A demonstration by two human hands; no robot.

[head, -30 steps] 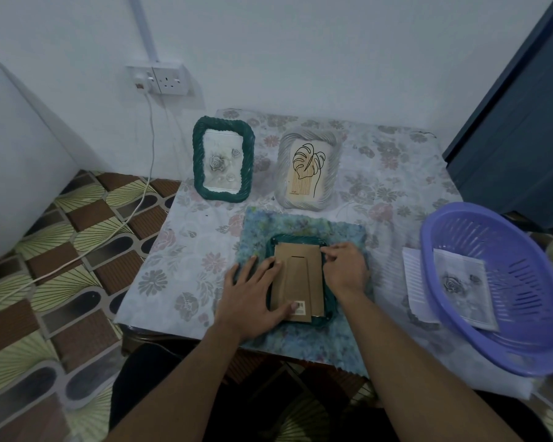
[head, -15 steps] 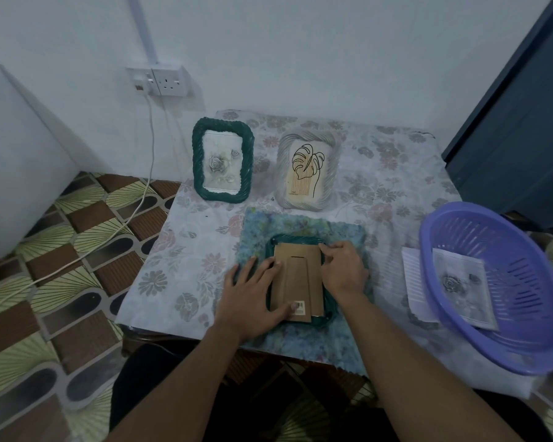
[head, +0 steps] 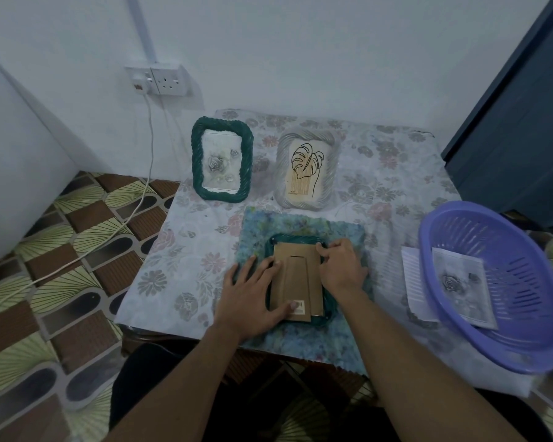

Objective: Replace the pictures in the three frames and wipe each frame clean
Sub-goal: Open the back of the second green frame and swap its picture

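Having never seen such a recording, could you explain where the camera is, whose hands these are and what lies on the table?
No machine: a head-worn camera looks down at a person's hands. On the table, a green frame lies face down on a blue cloth. The left hand rests flat on its cardboard back; the right hand curls its fingers at that back's edge. Behind stand an upright green frame and a pale frame. A purple basket holds a printed picture.

Your left forearm (head: 186,371) and right forearm (head: 412,355) are bare all the way to the bottom edge. Your left hand (head: 253,295) and right hand (head: 342,266) are bare too. Dark plain clothing (head: 147,378) covers your lap; black or navy, can't tell.
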